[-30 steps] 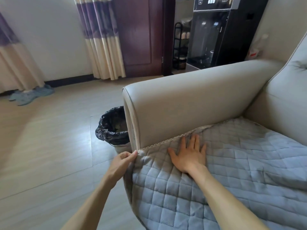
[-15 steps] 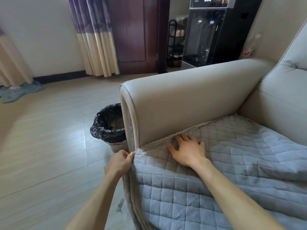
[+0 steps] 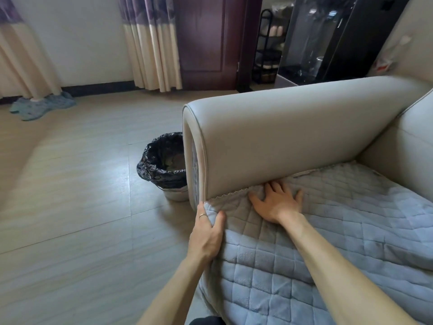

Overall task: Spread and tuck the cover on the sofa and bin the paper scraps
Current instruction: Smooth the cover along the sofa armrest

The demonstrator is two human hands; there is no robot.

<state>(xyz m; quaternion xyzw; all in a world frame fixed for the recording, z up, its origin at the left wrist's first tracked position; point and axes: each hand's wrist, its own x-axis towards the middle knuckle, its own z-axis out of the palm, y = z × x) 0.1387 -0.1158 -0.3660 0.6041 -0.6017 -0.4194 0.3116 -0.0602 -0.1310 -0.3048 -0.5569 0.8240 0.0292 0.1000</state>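
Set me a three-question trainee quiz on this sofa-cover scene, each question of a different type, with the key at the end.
1. True or false: the black-lined bin stands on the floor.
2. Which hand pinches the front corner of the cover? A) left B) right C) neither
3. Fill in: the right hand lies flat on the cover, fingertips at the base of the ___.
Key: 1 true; 2 A, the left hand; 3 armrest.
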